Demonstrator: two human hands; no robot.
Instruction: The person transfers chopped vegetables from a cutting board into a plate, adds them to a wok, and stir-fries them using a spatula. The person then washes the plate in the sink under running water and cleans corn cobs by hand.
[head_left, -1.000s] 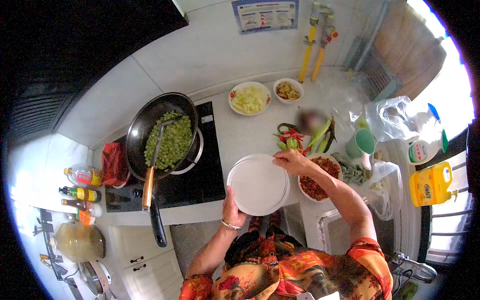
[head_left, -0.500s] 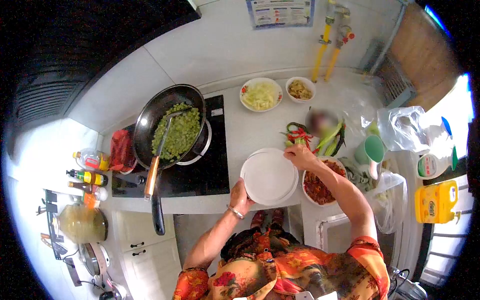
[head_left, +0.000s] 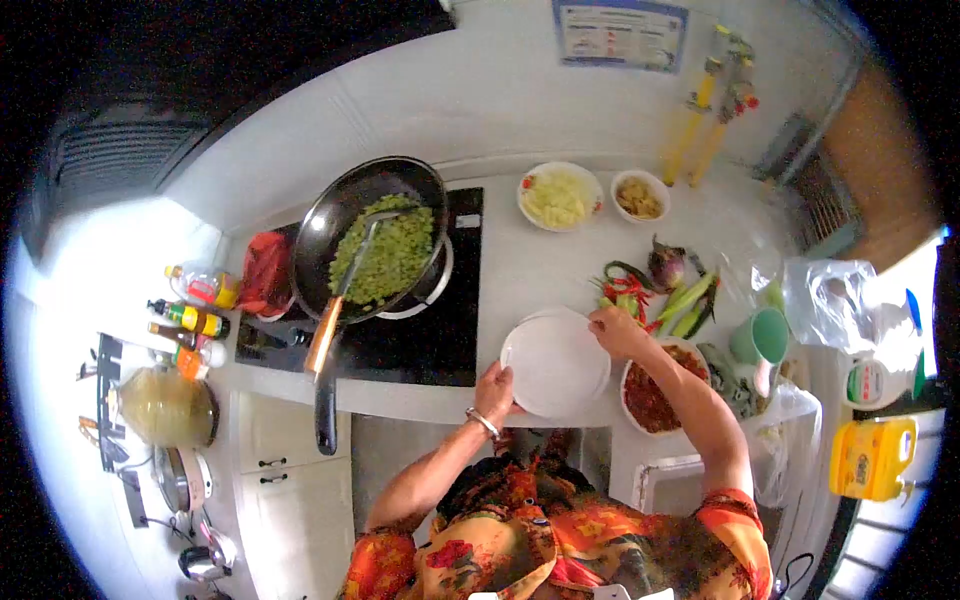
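A round white plate (head_left: 555, 362) is held level over the counter's front edge, with its inside bare. My left hand (head_left: 493, 390) is closed on its left rim, the thumb on top. My right hand (head_left: 618, 333) pinches the rim at the upper right. Whether another plate lies beneath it, I cannot tell. Just right of the plate, partly behind my right forearm, is a dish of dark red chopped food (head_left: 655, 395). Red and green peppers (head_left: 628, 292) and a purple onion (head_left: 667, 264) lie beyond my right hand.
On the left, a black wok (head_left: 318, 235) holds chopped green vegetables (head_left: 380, 260) and a spatula (head_left: 325, 335); its handle juts past the counter edge. Two bowls of cut food (head_left: 558, 197) stand at the back. A green cup (head_left: 763, 335) and plastic bags (head_left: 830, 295) are at right.
The view has shifted, so the counter items appear farther right. Both hands keep hold of the plate. A second rim seen under it earlier no longer shows clearly.
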